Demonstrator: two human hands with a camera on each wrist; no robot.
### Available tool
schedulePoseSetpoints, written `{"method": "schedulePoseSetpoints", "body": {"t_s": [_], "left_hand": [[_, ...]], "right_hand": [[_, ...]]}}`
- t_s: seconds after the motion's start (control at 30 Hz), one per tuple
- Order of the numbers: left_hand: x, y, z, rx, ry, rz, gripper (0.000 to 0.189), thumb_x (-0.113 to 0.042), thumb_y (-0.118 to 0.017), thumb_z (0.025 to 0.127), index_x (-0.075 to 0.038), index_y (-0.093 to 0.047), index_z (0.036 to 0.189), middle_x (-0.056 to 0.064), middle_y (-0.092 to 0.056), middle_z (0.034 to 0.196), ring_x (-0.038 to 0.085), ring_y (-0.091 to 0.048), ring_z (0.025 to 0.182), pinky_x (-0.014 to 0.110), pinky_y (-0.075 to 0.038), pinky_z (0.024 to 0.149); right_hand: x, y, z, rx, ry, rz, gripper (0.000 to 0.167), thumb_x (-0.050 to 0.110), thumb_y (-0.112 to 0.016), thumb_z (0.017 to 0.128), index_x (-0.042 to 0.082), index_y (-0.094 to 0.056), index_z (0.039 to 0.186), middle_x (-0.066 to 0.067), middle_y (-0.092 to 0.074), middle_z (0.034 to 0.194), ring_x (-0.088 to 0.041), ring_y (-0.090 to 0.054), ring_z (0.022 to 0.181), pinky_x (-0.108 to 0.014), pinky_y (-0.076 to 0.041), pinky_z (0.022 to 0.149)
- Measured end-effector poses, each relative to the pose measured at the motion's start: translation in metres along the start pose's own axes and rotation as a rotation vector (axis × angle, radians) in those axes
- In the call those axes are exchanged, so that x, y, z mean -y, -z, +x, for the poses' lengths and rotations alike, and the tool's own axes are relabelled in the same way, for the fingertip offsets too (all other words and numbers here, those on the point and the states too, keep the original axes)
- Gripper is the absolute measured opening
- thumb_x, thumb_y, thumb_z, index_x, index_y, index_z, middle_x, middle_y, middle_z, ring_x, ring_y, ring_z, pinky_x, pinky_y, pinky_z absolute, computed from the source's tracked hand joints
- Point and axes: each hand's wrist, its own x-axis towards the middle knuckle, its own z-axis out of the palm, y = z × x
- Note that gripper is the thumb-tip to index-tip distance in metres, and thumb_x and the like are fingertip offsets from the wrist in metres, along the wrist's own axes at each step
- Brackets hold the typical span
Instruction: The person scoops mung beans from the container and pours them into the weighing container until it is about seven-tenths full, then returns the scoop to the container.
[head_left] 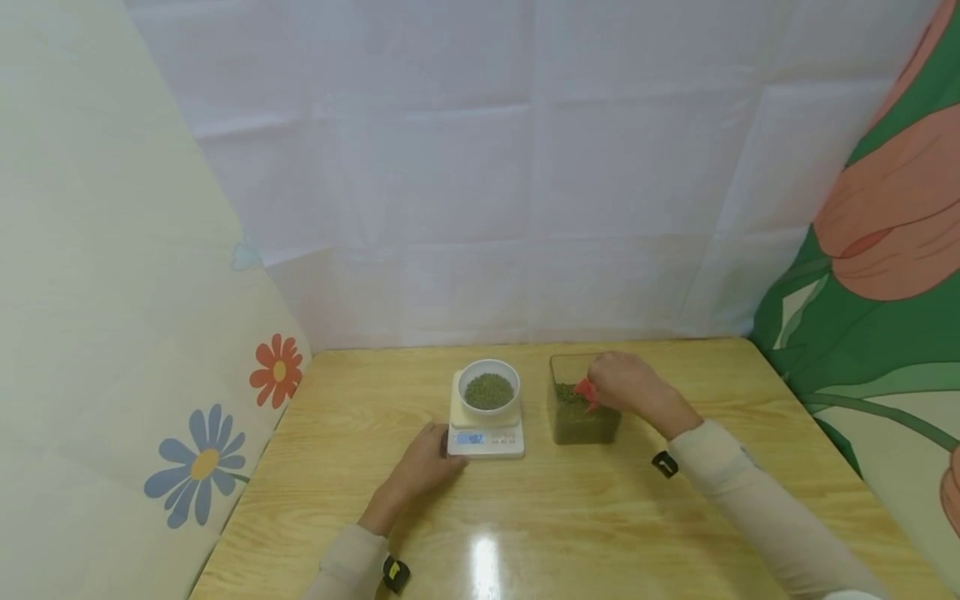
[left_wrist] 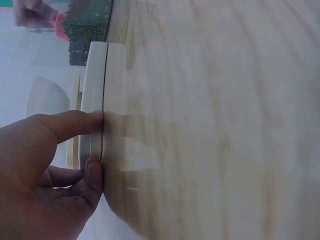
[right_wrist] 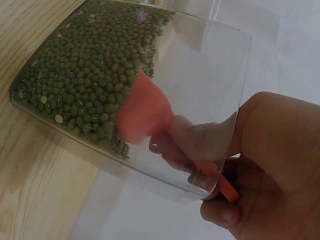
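A red scoop (right_wrist: pixel 145 110) has its head pushed into green mung beans (right_wrist: pixel 85 70) inside a clear square container (right_wrist: pixel 210 50). My right hand (head_left: pixel 628 385) grips the scoop's handle, with the fingers reaching inside the container's rim. On the left stands a white kitchen scale (head_left: pixel 487 444) with a lit display, whose digits are too small to read surely. A white bowl (head_left: pixel 489 367) holding more mung beans rests on its platform. My left hand (head_left: pixel 427 460) holds the scale at its front left corner, thumb and fingers touching its edge in the left wrist view (left_wrist: pixel 50 165).
The wooden table (head_left: pixel 570 517) carries the scale and the container side by side. A white cloth (head_left: pixel 480 183) hangs behind it. Flower-printed panels stand at the left (head_left: pixel 97 292) and right (head_left: pixel 885 333). A black wrist strap piece (head_left: pixel 664 464) hangs by the right sleeve.
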Motion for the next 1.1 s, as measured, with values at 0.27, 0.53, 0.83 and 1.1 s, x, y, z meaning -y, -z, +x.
{"method": "schedulePoseSetpoints", "body": {"t_s": [0.27, 0.53, 0.83, 1.1], "left_hand": [[-0.002, 0.001, -0.001, 0.004, -0.003, -0.006, 0.046, -0.019, -0.084, 0.089, -0.001, -0.070, 0.129, 0.009, -0.066, 0.114, 0.023, -0.061, 0.106, 0.053, -0.056, 0.105], [0.001, 0.000, 0.000, 0.010, -0.002, 0.006, 0.048, -0.018, -0.084, 0.089, -0.002, -0.069, 0.131, 0.011, -0.066, 0.117, 0.026, -0.062, 0.109, 0.056, -0.055, 0.107], [0.000, 0.000, 0.000, 0.012, -0.007, 0.007, 0.047, -0.017, -0.084, 0.089, -0.002, -0.069, 0.131, 0.010, -0.066, 0.115, 0.024, -0.061, 0.107, 0.055, -0.056, 0.105], [-0.001, 0.000, 0.000, 0.007, -0.006, 0.000, 0.044, -0.018, -0.084, 0.090, -0.004, -0.071, 0.129, 0.008, -0.067, 0.114, 0.022, -0.060, 0.106, 0.053, -0.056, 0.106]], "right_hand": [[-0.001, -0.002, 0.002, 0.011, 0.016, 0.039, 0.028, 0.001, -0.073, 0.088, 0.013, -0.061, 0.065, 0.000, -0.063, 0.071, -0.018, -0.060, 0.066, -0.037, -0.056, 0.061], [-0.003, -0.002, 0.007, 0.063, 0.013, 0.065, 0.026, 0.002, -0.073, 0.088, 0.014, -0.064, 0.066, 0.001, -0.065, 0.072, -0.016, -0.059, 0.067, -0.038, -0.056, 0.064], [-0.002, -0.001, 0.010, 0.108, -0.011, 0.080, 0.027, -0.003, -0.070, 0.086, 0.013, -0.060, 0.067, 0.001, -0.062, 0.070, -0.014, -0.051, 0.064, -0.031, -0.048, 0.060], [-0.001, -0.001, 0.013, 0.128, -0.028, 0.055, 0.022, 0.002, -0.077, 0.085, 0.013, -0.064, 0.070, 0.000, -0.065, 0.073, -0.015, -0.058, 0.065, -0.036, -0.056, 0.063]]}}
